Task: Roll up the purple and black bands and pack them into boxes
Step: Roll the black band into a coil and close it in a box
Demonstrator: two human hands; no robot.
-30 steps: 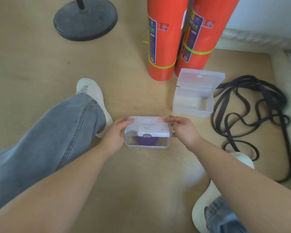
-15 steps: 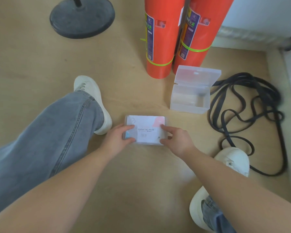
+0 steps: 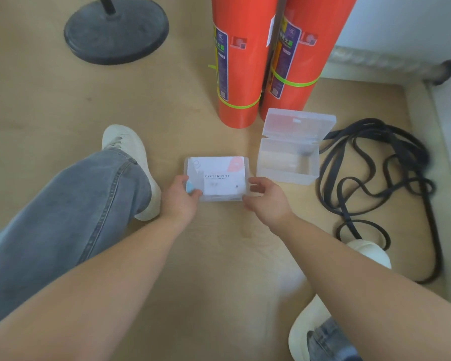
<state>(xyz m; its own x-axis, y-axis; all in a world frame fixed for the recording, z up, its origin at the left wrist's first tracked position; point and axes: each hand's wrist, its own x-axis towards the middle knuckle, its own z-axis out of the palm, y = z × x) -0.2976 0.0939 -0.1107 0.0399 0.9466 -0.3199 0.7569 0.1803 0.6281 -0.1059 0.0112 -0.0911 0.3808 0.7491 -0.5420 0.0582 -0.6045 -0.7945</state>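
Observation:
A small clear plastic box [image 3: 217, 178] with a white label on its closed lid lies on the floor in the middle of the view. My left hand [image 3: 180, 198] grips its near left corner, thumb on the lid. My right hand [image 3: 264, 199] holds its near right corner with curled fingers. The purple band is hidden under the lid. To the right stands a second clear box [image 3: 289, 156] with its lid up and nothing inside. Beyond it, the long black band [image 3: 375, 178] sprawls loose in tangled loops on the floor.
Two upright orange rolls [image 3: 241, 61] stand just behind the boxes. A round black stand base [image 3: 116, 29] sits at the far left. My jeans leg and white shoe [image 3: 130, 157] lie left of the box; my other shoe [image 3: 370, 254] rests on the black band.
The labelled lid has gone from half raised to flat shut over the purple band. Both hands slid from the box's sides to its near corners.

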